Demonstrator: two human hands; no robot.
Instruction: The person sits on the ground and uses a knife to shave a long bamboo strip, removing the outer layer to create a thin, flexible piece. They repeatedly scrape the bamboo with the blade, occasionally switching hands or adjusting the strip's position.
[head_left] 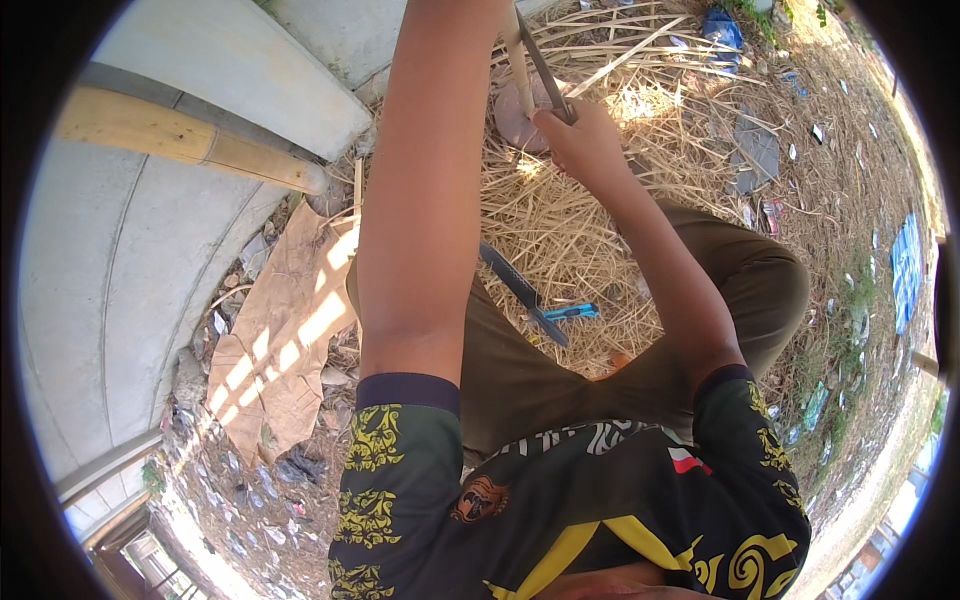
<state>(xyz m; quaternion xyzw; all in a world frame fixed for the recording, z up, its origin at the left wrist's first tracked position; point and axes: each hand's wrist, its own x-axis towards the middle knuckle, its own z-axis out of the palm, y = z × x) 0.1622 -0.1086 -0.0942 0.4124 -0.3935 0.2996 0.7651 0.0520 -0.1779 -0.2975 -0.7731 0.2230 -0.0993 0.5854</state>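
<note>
While I look down through the head camera, my right hand [580, 135] sits near the top of the picture, at about twelve o'clock from my lap, clenched around the handle of a dark knife blade [543, 62]. The blade runs up and slightly left from the fist, toward eleven o'clock, and lies against a pale bamboo strip [517, 60] that stands just beside it on the left. The strip and the blade touch or nearly touch along their length; I cannot tell which cuts into which.

My left arm [420, 200] rises straight up the middle of the frame and passes out at the upper edge, so the left hand itself is out of sight and I cannot say what it grips.

Below the right fist, toward six o'clock, a heap of dry straw-coloured shavings [550, 230] covers the ground. On it, between my knees, lies a long dark tool [520, 290] with a blue-handled item [570, 313] just beside its lower end.

At nine o'clock from my left arm a sheet of brown cardboard [280, 330] lies flat, and above it, at ten o'clock, a thick bamboo pole [190, 140] rests across a grey concrete slab [150, 260].
</note>
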